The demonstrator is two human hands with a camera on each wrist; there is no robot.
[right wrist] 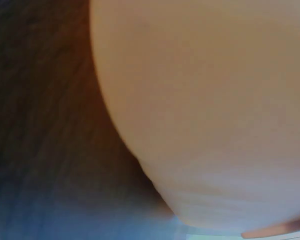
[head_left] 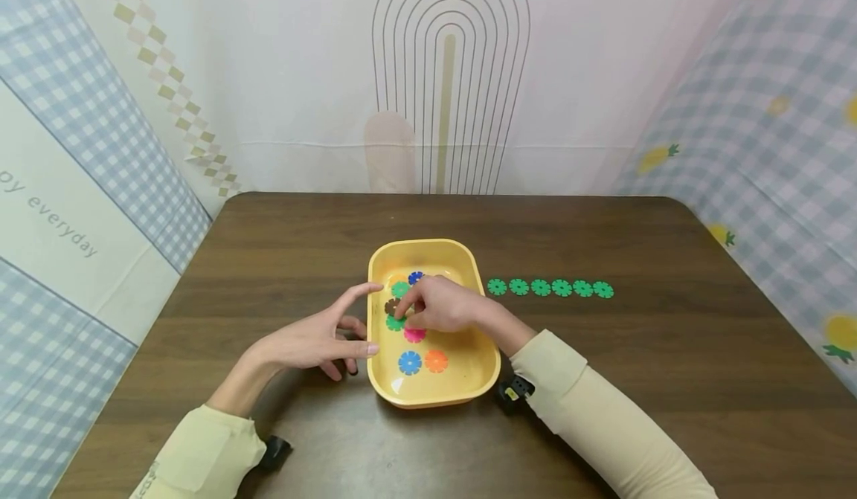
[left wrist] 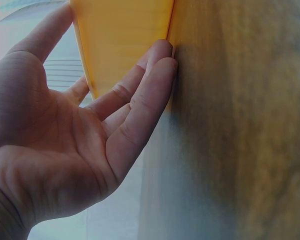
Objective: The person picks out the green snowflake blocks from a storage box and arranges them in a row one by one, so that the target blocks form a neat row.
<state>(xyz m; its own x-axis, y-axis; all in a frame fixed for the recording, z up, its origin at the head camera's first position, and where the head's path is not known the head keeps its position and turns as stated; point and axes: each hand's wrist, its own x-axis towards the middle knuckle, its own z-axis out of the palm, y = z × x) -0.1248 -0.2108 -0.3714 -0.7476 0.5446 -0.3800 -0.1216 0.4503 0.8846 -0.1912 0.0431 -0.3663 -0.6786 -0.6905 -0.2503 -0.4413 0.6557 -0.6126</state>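
Observation:
A yellow plastic tray (head_left: 435,395) holds several notched discs, with a blue disc (head_left: 410,363) and an orange disc (head_left: 437,361) lying near its front. My right hand (head_left: 445,304) reaches down into the tray with bent fingers. Its fingertips are right at a green disc (head_left: 394,323), beside a brown disc (head_left: 391,306) and a pink disc (head_left: 415,335); I cannot tell whether they pinch the green one. At the tray's left side is my left hand (head_left: 315,339), spread and lightly bent. Two of its fingertips rest at the rim, and others lie along the outer wall (left wrist: 122,40).
Right of the tray, several green discs (head_left: 540,288) lie in a straight row on the dark wooden table (head_left: 669,380). A patterned cloth (head_left: 301,75) hangs behind the table. The right wrist view is mostly filled by a blurred, pale, close surface.

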